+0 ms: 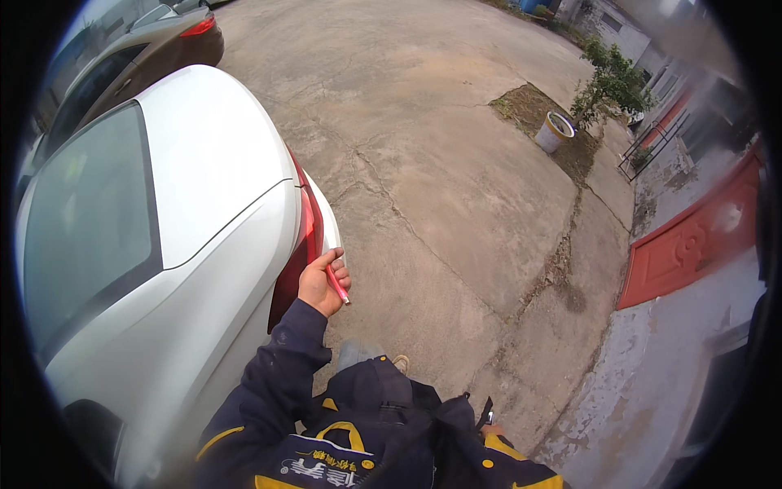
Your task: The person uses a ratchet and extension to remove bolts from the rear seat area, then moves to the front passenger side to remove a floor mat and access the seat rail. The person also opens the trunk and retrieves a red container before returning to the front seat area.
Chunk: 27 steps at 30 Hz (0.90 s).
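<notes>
My left hand is closed round a slim red stick with a pale lower end. What kind of stick it is does not show clearly. The hand is beside the red tail light at the rear corner of a white car. Low in the view, my right hand shows only in part past the dark jacket with yellow trim. Its fingers look closed by a small black and silver thing, too small to make out.
A dark brown car stands beyond the white one. Cracked concrete covers the yard. To the right are a white bucket, a small tree, a red door and a peeling wall.
</notes>
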### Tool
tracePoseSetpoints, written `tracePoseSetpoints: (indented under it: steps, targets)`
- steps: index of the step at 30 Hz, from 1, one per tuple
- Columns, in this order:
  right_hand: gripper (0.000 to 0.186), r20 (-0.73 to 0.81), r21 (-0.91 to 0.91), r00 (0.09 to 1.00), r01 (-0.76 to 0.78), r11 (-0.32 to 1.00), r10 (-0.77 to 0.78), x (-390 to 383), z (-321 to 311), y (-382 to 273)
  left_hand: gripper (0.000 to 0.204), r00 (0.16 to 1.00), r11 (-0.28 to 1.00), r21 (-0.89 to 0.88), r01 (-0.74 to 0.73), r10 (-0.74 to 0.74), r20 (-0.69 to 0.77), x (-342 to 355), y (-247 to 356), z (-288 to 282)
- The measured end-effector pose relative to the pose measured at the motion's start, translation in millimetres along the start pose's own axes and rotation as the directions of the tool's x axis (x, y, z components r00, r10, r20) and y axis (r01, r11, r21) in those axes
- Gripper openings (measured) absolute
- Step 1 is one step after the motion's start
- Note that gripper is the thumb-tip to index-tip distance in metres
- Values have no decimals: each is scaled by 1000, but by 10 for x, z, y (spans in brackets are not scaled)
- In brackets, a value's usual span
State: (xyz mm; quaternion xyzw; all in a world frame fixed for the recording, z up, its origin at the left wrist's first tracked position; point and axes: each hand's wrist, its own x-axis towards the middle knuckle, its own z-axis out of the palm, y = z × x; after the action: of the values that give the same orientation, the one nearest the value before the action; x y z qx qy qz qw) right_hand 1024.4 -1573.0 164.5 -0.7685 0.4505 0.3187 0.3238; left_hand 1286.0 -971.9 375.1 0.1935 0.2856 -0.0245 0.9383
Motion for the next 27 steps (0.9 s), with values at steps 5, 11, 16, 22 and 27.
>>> tracePoseSetpoints:
  steps: [5,11,16,22,27]
  targets:
    - [38,-110,-44,898,423,905,-426,1618,-1573,-3003,15,983,976,-122,-179,172,-70,1326,541,599]
    - [28,-209,121,870,476,871,-447,2612,-2106,-5634,19,940,875,-345,-340,327,-96,3144,1238,929]
    - [21,-164,-119,909,367,922,-383,2949,-1679,-6755,29,857,751,-437,-495,505,-102,4128,2070,1192]
    - [22,121,-443,938,345,827,-326,3602,-788,-8919,42,699,614,-333,-716,633,-334,5168,3059,1096]
    - [23,246,-563,881,470,680,-405,3973,-177,-11643,25,482,428,-240,-871,656,-580,6004,3772,851]
